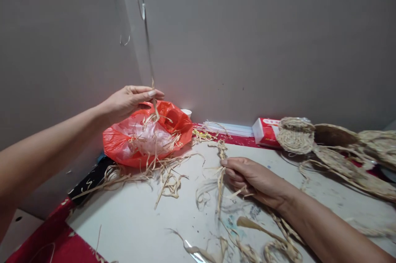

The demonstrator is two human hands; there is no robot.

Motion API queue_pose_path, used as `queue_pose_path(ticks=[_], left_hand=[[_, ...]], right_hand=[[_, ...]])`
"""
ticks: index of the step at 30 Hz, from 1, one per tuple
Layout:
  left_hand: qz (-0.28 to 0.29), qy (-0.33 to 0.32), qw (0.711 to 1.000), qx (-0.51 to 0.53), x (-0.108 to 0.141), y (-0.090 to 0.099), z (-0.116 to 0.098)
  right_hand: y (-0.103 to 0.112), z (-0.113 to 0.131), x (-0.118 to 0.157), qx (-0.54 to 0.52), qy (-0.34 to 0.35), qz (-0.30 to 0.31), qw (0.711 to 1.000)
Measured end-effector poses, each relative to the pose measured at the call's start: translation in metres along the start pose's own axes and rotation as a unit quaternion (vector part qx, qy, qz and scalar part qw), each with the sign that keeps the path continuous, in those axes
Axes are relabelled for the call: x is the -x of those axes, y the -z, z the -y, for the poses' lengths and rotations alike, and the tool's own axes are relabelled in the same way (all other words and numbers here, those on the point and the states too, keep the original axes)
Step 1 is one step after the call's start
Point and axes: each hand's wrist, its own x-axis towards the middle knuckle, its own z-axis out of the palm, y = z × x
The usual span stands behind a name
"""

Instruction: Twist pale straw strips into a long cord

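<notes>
Raised above an open red plastic bag (114, 143), my left hand (134, 98) pinches a dried straw strip (155, 108) between thumb and fingers. A thin cord runs up from that spot toward a white hook; whether it joins the strip I cannot tell. Low over the white board, my right hand (244, 176) is closed on a braided straw cord (220, 153), with loose ends sticking out around the fingers. Pale straw strands (170, 186) spill out of the bag and lie tangled on the board between my hands.
Woven straw pieces (295, 135) lie at the right, next to a red and white tissue pack (268, 131). More straw strips and a coiled braid (283, 250) are at the front. White hooks (140, 6) hang near the grey wall. Red cloth (58, 240) shows under the white board (123, 221).
</notes>
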Motion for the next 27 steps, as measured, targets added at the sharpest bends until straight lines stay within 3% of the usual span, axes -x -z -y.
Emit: queue_pose_path(ticks=[4,6,10,13,16,18,22,27], left_hand=[[0.097,0.051,0.978,-0.180,0.000,0.006,0.020],[0.068,0.056,0.969,-0.230,0.001,0.003,0.027],[-0.007,0.046,0.997,-0.058,0.001,0.002,0.019],[-0.006,0.026,0.999,0.028,-0.004,0.011,0.007],[0.057,0.041,0.994,-0.089,-0.009,0.018,0.009],[0.048,0.061,0.984,-0.161,-0.011,0.016,0.016],[0.017,0.095,0.995,-0.005,-0.007,0.000,0.025],[0.123,0.087,0.988,0.023,0.020,-0.035,0.009]], right_hand=[[-0.001,0.001,0.000,-0.006,0.007,0.008,1.000],[-0.001,0.001,0.000,-0.008,0.004,0.007,1.000],[0.000,0.000,-0.001,-0.001,0.001,0.004,1.000],[-0.001,0.000,-0.001,0.004,0.001,0.003,1.000],[-0.002,0.000,0.000,0.003,-0.001,0.000,1.000],[-0.002,0.001,0.000,-0.001,-0.002,0.001,1.000],[-0.001,0.001,0.000,0.008,0.008,0.006,1.000],[-0.002,0.001,0.000,0.011,0.016,0.004,1.000]])
